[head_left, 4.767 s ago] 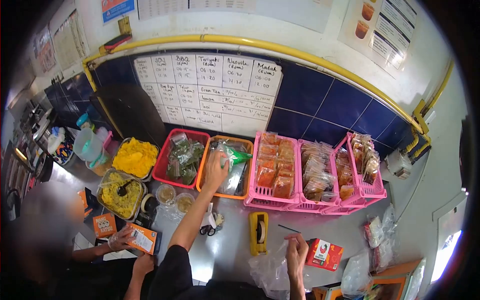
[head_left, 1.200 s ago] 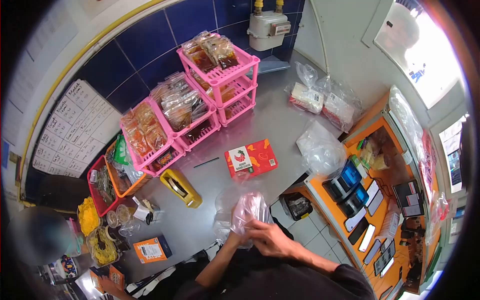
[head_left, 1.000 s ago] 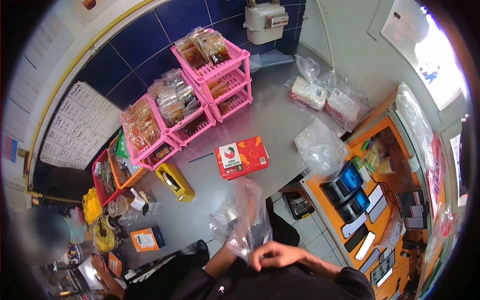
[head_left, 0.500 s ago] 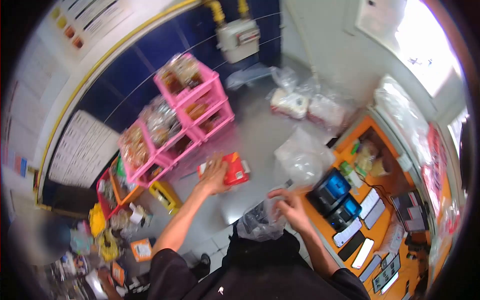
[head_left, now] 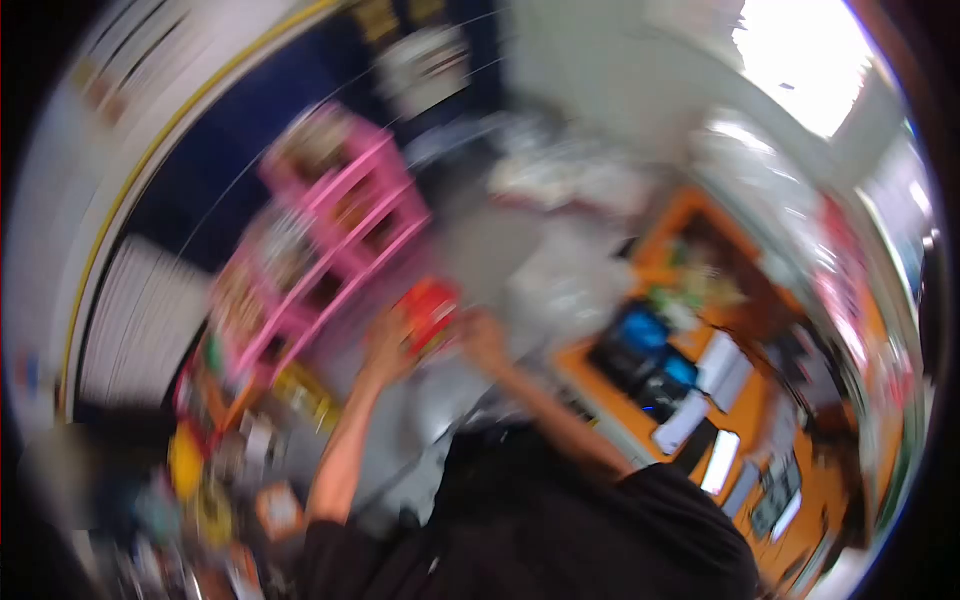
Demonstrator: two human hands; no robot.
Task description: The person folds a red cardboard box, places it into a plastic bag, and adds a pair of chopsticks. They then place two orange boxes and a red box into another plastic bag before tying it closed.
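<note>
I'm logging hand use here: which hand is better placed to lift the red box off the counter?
Probably the left. The left hand is against the side of the red box, seemingly gripping it, while the right hand sits just beside it. Heavy blur keeps the exact finger contact unclear.

Motion blur smears everything; fingers' [head_left: 385, 340] grip on red box [head_left: 428, 312] unclear.

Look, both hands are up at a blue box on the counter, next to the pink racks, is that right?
Not quite: the box is red, not blue, as the head view shows even through the blur. The left hand and the right hand are both up at it, beside the pink racks. The blur hides the grip itself.
</note>
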